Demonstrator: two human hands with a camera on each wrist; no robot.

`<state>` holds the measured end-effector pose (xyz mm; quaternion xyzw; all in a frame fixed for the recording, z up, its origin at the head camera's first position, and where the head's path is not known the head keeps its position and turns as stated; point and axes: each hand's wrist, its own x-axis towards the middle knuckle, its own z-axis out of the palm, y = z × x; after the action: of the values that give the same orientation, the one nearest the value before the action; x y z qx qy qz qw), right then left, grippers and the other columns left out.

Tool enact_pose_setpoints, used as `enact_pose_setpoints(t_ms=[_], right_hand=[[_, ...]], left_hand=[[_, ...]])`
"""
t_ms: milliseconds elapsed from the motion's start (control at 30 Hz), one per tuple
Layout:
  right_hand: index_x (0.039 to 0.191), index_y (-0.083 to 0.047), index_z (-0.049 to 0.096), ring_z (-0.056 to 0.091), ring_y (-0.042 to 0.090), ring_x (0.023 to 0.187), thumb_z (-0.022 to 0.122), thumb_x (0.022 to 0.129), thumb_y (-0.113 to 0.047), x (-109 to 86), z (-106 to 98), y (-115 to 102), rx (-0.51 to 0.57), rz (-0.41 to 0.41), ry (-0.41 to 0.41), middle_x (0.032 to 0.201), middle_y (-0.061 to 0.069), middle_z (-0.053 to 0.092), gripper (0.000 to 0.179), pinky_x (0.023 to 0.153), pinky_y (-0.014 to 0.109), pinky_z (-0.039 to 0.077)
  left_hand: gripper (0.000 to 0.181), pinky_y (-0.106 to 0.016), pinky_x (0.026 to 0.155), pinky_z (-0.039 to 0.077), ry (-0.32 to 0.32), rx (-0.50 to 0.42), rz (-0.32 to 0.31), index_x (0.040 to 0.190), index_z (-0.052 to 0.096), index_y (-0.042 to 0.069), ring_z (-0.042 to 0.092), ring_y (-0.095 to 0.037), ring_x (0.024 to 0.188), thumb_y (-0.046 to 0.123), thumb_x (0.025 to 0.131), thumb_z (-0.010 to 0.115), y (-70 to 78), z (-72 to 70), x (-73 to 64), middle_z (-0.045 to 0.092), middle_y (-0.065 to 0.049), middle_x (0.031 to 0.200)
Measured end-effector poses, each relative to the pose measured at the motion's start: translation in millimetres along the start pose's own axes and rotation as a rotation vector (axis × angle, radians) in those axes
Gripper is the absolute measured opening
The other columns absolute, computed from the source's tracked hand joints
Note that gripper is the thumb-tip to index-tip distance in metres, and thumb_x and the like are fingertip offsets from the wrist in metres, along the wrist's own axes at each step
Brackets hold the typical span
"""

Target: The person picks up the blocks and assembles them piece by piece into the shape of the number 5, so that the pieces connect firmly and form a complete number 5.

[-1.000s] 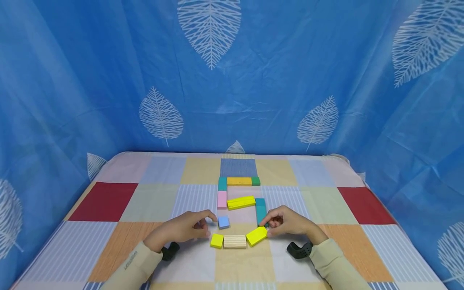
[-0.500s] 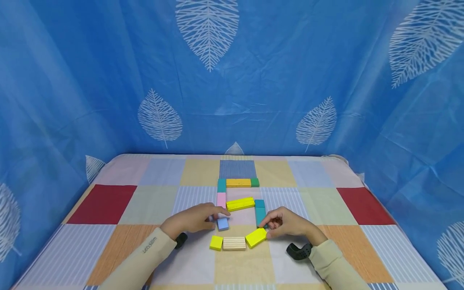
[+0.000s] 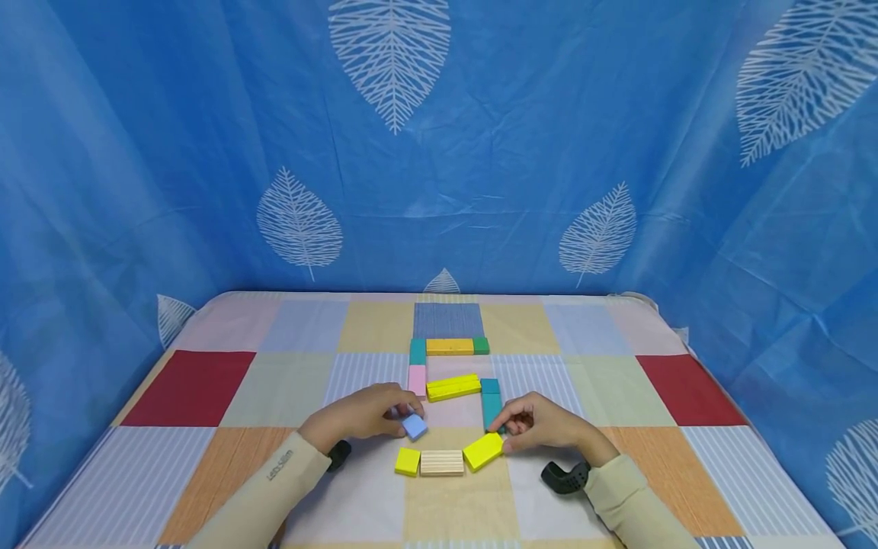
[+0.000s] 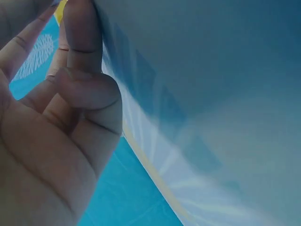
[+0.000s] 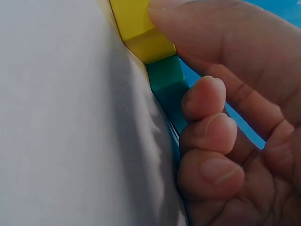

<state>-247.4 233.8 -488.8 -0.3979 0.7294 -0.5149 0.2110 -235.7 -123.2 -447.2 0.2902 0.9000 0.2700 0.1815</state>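
In the head view, my left hand (image 3: 366, 412) grips a small light blue block (image 3: 414, 427) between thumb and fingers, and the block sits turned at an angle. My right hand (image 3: 545, 422) pinches the near corner end of a slanted yellow block (image 3: 483, 451) with thumb and index finger. The right wrist view shows the thumb on that yellow block's face, while the other fingers curl beside a teal block (image 5: 164, 75). Next to the yellow block lies a striped natural-wood block (image 3: 442, 463), then a small yellow block (image 3: 407, 461). Bent fingers fill the left wrist view; the light blue block is hidden there.
Farther back, a pink block (image 3: 417, 380), a teal block (image 3: 418, 351), an orange block (image 3: 449, 347) and a green block (image 3: 481, 345) form a corner. A grooved yellow block (image 3: 453, 387) lies slanted towards the teal blocks (image 3: 491, 409). Patchwork cloth (image 3: 329, 511) covers the table.
My left hand moved right and forward to the light blue block, took hold of it, and turned it with a slight shift left. My right hand has stayed on the yellow block.
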Motion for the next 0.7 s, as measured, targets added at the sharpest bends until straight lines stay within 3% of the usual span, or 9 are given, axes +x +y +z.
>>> enact_pose_setpoints(t_ms=[200, 700], right_hand=[[0.114, 0.014, 0.074, 0.042, 0.008, 0.066, 0.079, 0.094, 0.002, 0.9, -0.1, 1.2, -0.001, 0.002, -0.001, 0.079, 0.020, 0.058, 0.024, 0.061, 0.023, 0.037], [0.115, 0.014, 0.074, 0.043, 0.005, 0.067, 0.079, 0.094, 0.001, 0.6, -0.2, 1.5, -0.002, 0.003, -0.008, 0.079, 0.019, 0.058, 0.025, 0.062, 0.020, 0.039]], left_hand=[[0.031, -0.045, 0.093, 0.056, 0.029, -0.017, -0.021, 0.115, 0.078, 0.021, 0.057, -0.021, 0.095, 0.001, 0.093, 0.084, -6.0, -3.1, -11.4, 0.065, 0.002, 0.105], [0.032, -0.030, 0.079, 0.049, 0.067, -0.062, 0.011, 0.114, 0.081, 0.016, 0.053, -0.017, 0.086, -0.004, 0.088, 0.085, -11.3, -5.9, -35.4, 0.064, 0.005, 0.098]])
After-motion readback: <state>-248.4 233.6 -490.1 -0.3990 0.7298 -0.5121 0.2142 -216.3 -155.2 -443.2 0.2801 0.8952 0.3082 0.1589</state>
